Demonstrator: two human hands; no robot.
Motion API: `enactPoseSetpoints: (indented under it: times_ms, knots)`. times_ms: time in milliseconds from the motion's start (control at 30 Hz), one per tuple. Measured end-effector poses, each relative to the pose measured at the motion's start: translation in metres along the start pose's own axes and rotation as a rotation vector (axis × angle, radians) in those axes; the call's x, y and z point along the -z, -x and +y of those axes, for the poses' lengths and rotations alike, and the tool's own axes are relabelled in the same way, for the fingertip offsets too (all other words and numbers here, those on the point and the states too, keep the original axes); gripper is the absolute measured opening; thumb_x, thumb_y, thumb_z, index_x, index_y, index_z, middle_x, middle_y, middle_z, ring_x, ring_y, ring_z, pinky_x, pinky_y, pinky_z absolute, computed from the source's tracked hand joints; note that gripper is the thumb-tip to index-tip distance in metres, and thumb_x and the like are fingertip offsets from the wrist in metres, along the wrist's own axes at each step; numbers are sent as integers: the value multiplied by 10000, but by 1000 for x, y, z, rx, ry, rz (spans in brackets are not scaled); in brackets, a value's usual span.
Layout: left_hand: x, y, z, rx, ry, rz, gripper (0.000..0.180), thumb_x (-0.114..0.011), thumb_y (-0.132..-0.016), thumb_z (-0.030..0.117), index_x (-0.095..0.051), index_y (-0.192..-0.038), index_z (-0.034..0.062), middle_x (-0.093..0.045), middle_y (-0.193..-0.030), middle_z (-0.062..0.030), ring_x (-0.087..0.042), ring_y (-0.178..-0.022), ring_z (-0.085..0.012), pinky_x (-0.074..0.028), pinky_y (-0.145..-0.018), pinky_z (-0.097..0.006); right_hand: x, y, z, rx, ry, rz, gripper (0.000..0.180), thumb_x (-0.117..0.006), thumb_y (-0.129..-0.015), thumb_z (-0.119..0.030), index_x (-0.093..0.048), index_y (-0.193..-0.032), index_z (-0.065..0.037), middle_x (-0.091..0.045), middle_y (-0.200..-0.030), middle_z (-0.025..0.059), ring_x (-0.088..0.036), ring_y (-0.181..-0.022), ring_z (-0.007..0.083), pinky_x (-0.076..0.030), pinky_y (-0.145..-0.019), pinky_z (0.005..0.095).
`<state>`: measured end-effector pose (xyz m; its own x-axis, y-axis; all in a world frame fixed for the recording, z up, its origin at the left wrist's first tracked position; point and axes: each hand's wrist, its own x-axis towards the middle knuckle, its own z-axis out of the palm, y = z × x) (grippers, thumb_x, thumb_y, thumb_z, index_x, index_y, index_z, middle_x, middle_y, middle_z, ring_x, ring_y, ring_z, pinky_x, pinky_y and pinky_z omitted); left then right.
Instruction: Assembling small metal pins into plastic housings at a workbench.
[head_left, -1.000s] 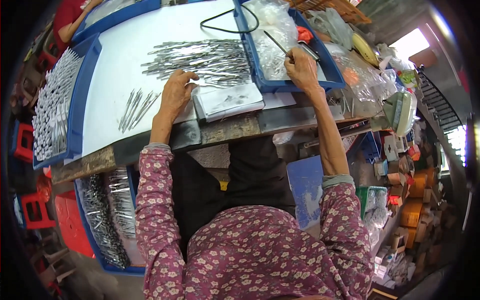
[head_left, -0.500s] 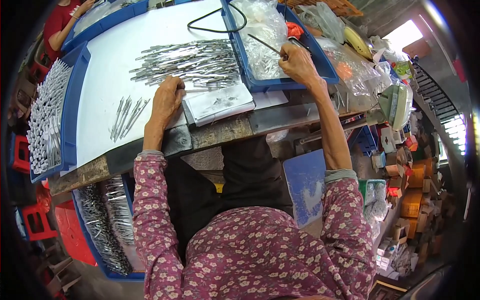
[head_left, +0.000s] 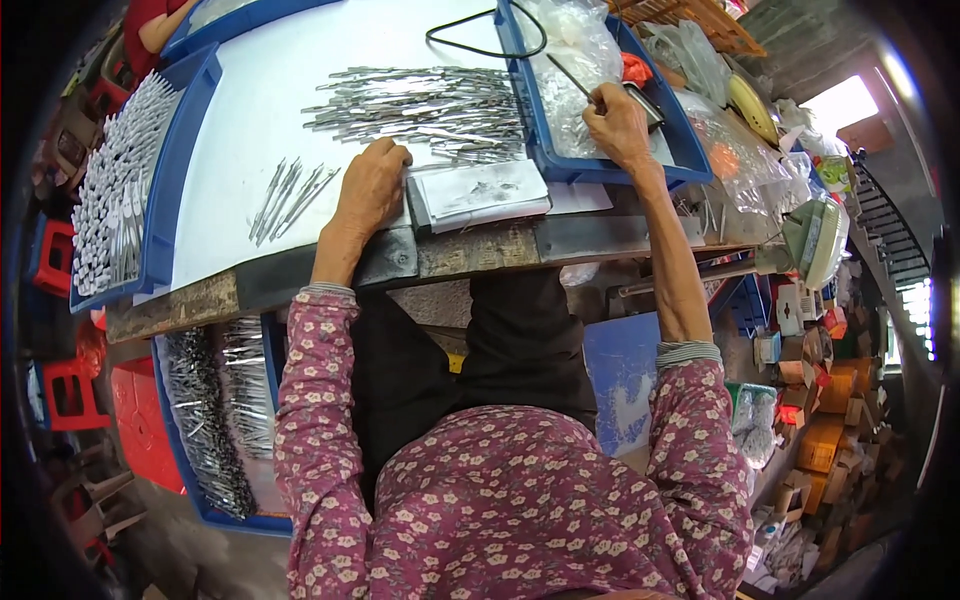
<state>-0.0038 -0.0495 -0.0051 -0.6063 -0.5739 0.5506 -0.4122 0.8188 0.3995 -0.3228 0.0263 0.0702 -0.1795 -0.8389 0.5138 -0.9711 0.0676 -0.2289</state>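
My right hand (head_left: 618, 128) is closed around a thin dark rod (head_left: 568, 74), whose free end points up and to the left over the blue bin (head_left: 537, 125) of clear plastic bags (head_left: 575, 45). At the near left edge of a wide pile of slim silvery metal pieces (head_left: 420, 105), my left hand (head_left: 372, 188) is closed, fingers curled down; I cannot make out what is in them. Right of it lies a stack of smudged white paper pads (head_left: 485, 195). Several metal pieces (head_left: 290, 200) lie apart in a small group to the left.
A blue bin (head_left: 190, 170) packed with white-tipped slim pieces stands at the table's left. A black cord loop (head_left: 480, 50) crosses the right bin's rim. Beneath the table sits another blue tray (head_left: 215, 515) of metal pieces. A lamp head (head_left: 815, 240) is at the right. Another person's arm (head_left: 158, 28) shows far left.
The whole view has shifted, with the table sliding right and up in it. My right hand has moved slightly left relative to the bin, and its rod tilts more steeply. My left hand stays by the pile.
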Motion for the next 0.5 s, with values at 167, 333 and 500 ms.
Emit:
enactPoseSetpoints:
  times_ms: [167, 333, 500]
  knots:
    - [-1, 6, -5, 102, 16, 102, 58, -545, -757, 37, -550, -814, 26, -524, -768, -134, -546, -736, -317, -447, -640, -405, -7, 1, 0, -20, -40, -1, 179, -582, -704, -147, -560, -767, 19, -567, -661, 162, -570, -624, 262, -434, -597, 350]
    - [11, 14, -1, 298, 179, 184, 83, -498, -818, 63, -524, -846, -11, -587, -797, -181, -583, -714, -337, -459, -645, -391, -6, 1, -4, -63, -73, -107, 177, -595, -715, -140, -568, -775, 25, -554, -627, 116, -527, -581, 180, -417, -565, 313]
    - [33, 16, 25, 484, 472, 285, 97, -482, -856, 70, -518, -878, -17, -605, -727, -134, -587, -658, -197, -450, -603, -293, -7, 11, 8, -9, -299, 5, 137, -614, -770, -115, -605, -830, 8, -562, -645, 33, -507, -582, 89, -390, -532, 241]
